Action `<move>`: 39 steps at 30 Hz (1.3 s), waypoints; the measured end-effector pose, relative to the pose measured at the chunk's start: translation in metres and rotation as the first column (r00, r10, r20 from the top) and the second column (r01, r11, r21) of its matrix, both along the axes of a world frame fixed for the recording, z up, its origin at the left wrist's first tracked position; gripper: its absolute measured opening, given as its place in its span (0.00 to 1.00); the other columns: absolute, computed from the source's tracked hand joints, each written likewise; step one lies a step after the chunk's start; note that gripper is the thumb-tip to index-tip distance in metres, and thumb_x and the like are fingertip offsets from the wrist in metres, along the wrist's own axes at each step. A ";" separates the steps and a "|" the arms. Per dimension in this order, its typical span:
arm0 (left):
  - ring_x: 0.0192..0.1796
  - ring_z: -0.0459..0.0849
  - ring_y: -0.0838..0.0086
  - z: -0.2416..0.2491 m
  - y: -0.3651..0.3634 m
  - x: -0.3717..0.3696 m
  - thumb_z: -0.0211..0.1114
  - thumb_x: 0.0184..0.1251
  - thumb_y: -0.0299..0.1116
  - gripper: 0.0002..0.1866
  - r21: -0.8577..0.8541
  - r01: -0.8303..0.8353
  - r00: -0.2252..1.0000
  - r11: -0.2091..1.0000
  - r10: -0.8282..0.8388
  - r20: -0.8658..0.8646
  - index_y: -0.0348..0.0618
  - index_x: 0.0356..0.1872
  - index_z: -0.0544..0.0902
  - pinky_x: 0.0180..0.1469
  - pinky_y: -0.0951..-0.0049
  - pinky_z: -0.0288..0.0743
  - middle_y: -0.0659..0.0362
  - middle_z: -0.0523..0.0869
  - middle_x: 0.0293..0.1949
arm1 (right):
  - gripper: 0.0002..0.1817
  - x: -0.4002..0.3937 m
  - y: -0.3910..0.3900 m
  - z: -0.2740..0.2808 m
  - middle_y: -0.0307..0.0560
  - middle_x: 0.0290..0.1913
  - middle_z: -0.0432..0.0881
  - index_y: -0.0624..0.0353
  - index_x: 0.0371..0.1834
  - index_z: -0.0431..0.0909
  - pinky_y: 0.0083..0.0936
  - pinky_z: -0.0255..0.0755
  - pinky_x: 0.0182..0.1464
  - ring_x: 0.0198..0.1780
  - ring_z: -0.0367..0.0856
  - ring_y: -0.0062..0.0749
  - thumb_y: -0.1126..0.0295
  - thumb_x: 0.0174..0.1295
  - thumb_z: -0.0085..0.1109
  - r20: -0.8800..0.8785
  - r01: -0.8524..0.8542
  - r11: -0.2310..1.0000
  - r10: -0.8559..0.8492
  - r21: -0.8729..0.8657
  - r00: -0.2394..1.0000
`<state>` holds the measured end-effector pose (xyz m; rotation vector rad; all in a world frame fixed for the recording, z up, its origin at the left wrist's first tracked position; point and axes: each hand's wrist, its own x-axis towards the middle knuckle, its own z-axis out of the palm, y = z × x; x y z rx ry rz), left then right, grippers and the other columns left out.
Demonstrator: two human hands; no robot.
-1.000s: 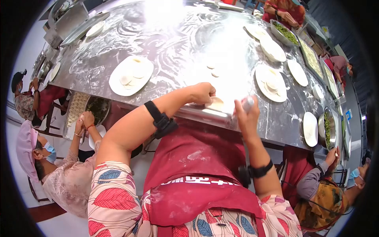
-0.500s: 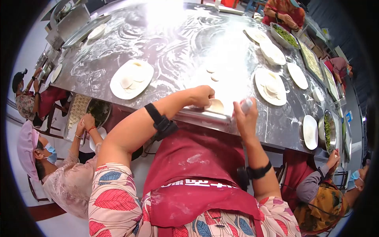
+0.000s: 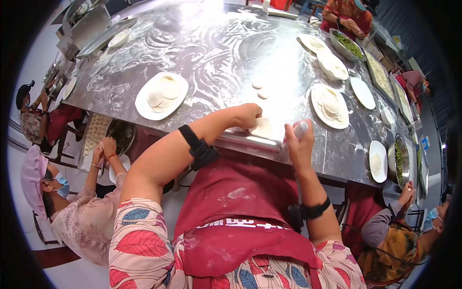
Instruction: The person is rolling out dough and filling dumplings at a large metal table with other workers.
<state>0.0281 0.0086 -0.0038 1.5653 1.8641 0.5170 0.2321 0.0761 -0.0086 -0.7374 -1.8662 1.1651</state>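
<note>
My left hand [image 3: 249,116] is closed on the edge of a thin dough wrapper [image 3: 262,129], which lies at the front edge of the floured steel table [image 3: 211,72]. Just to the right, my right hand [image 3: 300,144] wraps around a pale, rounded rod that looks like a rolling pin [image 3: 301,128]; most of it is hidden by the fingers. Beyond my hands lie two small dough pieces [image 3: 260,90]. An oval plate [image 3: 144,108] to the left bears several rolled wrappers, and another plate [image 3: 319,113] to the right holds more.
A person in a pink cap [image 3: 33,178] works at my left, beside a tray of dumplings [image 3: 96,127]. At my right, another person [image 3: 394,245] sits near a white plate [image 3: 378,174] and a bowl of green filling [image 3: 399,159]. More plates and people are farther back.
The wrapper by my left hand looks flatter and paler than before. Both hands have stayed nearly in place. A pale round piece now shows on the white plate at the right.
</note>
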 end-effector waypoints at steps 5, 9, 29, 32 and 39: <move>0.39 0.84 0.55 -0.008 0.010 -0.002 0.60 0.57 0.35 0.13 0.082 -0.099 0.990 0.992 0.106 -0.090 0.34 0.37 0.82 0.42 0.61 0.75 0.45 0.85 0.35 | 0.17 -0.064 0.058 -0.009 0.53 0.23 0.78 0.67 0.42 0.67 0.31 0.71 0.27 0.23 0.77 0.35 0.73 0.55 0.62 0.044 0.035 0.978 -0.045 0.204 0.998; 0.44 0.84 0.55 0.000 0.010 0.007 0.68 0.48 0.47 0.24 -0.047 -0.188 0.980 0.981 0.185 -0.070 0.35 0.39 0.84 0.45 0.61 0.77 0.44 0.85 0.39 | 0.12 -0.036 0.041 -0.007 0.40 0.21 0.74 0.64 0.39 0.68 0.23 0.68 0.22 0.20 0.72 0.25 0.76 0.55 0.60 -0.020 -0.021 0.990 0.024 0.140 1.000; 0.37 0.82 0.73 0.059 -0.162 -0.197 0.69 0.52 0.36 0.19 -0.049 -0.634 0.772 0.772 0.628 -0.095 0.37 0.44 0.82 0.35 0.69 0.77 0.53 0.85 0.37 | 0.10 0.008 -0.012 0.002 0.38 0.23 0.70 0.58 0.33 0.64 0.17 0.66 0.22 0.19 0.71 0.19 0.76 0.63 0.58 -0.103 -0.095 0.995 0.092 -0.023 0.990; 0.36 0.84 0.66 0.077 -0.156 -0.225 0.68 0.52 0.36 0.13 0.173 -0.595 0.672 0.785 0.604 -0.428 0.37 0.36 0.84 0.37 0.66 0.77 0.52 0.87 0.33 | 0.09 0.008 -0.014 0.006 0.38 0.22 0.70 0.58 0.34 0.64 0.17 0.66 0.22 0.20 0.71 0.18 0.76 0.63 0.58 -0.104 -0.097 0.995 0.094 -0.022 0.990; 0.41 0.85 0.63 0.095 -0.051 -0.162 0.69 0.50 0.33 0.15 0.148 -0.370 0.818 0.917 0.397 -0.416 0.40 0.41 0.84 0.44 0.67 0.77 0.50 0.86 0.39 | 0.09 0.007 -0.012 0.001 0.37 0.22 0.71 0.58 0.34 0.65 0.17 0.65 0.22 0.19 0.71 0.18 0.80 0.61 0.57 -0.131 -0.066 0.998 0.064 -0.016 0.989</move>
